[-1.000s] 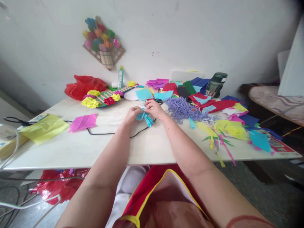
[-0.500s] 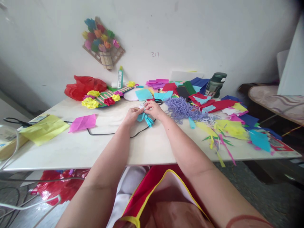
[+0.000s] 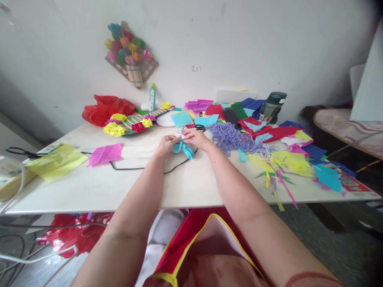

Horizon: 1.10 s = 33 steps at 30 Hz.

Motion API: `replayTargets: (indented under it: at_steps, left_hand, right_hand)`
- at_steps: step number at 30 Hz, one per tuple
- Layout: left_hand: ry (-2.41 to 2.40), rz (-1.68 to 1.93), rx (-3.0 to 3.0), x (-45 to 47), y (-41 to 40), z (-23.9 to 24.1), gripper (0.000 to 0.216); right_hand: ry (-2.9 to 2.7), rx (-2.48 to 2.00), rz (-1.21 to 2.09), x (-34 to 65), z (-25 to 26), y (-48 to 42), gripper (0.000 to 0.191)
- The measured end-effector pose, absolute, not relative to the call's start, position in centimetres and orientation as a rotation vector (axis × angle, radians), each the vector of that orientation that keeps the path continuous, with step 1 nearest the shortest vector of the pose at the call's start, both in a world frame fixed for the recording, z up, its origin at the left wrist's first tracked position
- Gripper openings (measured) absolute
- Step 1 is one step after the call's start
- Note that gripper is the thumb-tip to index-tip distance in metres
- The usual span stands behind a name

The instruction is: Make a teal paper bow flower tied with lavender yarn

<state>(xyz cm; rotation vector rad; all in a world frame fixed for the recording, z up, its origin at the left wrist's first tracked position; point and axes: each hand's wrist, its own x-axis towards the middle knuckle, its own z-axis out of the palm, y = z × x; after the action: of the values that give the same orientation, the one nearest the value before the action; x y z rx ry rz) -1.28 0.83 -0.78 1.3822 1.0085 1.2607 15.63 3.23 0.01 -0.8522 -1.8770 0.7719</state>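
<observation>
A gathered piece of blue crepe paper (image 3: 188,152) hangs between my two hands over the middle of the table, its loose end flaring toward the lower right. My left hand (image 3: 166,146) is closed, with thumb and fingers pinching the paper's upper left part. From the other side, my right hand (image 3: 197,139) pinches close to its gathered top. A small white bit shows between the fingertips, too small to name. Black-handled scissors (image 3: 200,127) lie just beyond my right hand. To its right is a tangled heap of purple yarn (image 3: 229,137).
Pink paper (image 3: 104,154) and yellow paper (image 3: 58,162) lie at left; a black cord (image 3: 128,169) crosses the table. Behind stand a flower-decorated craft board (image 3: 134,122), a red bag (image 3: 107,108) and a glue bottle (image 3: 152,99). A dark bottle (image 3: 273,107) stands among coloured sheets.
My right hand has shifted slightly to the right, its fingers a little apart from my left hand's. The blue crepe paper stays in nearly the same place.
</observation>
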Motion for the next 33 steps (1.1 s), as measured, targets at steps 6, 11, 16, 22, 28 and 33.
replayTargets:
  at_steps: [6,11,16,22,28,33]
  left_hand:
    - [0.987,1.257,1.351,-1.07,0.42,-0.33,0.037]
    - [0.982,1.250,1.341,-1.07,0.05,0.06,0.036]
    - [0.965,1.245,1.332,-1.14,-0.03,0.19,0.035]
    - [0.951,1.230,1.327,-1.26,0.14,-0.04,0.035]
    - [0.939,1.225,1.343,-1.38,0.29,-0.19,0.033]
    - [0.916,1.225,1.329,-1.36,0.28,-0.15,0.030]
  right_hand:
    - [-1.889,-0.841,0.774,15.85,0.14,3.17,0.004]
    - [-1.901,-0.814,0.755,15.85,0.07,3.18,0.001]
    - [-1.899,-0.796,0.807,15.94,0.08,3.10,0.005]
    - [-1.891,-0.779,0.893,16.10,-0.15,3.16,0.012]
    - [-1.897,-0.768,0.909,16.18,-0.41,3.57,0.017]
    - [-1.934,-0.766,0.880,16.32,-0.24,3.55,0.016]
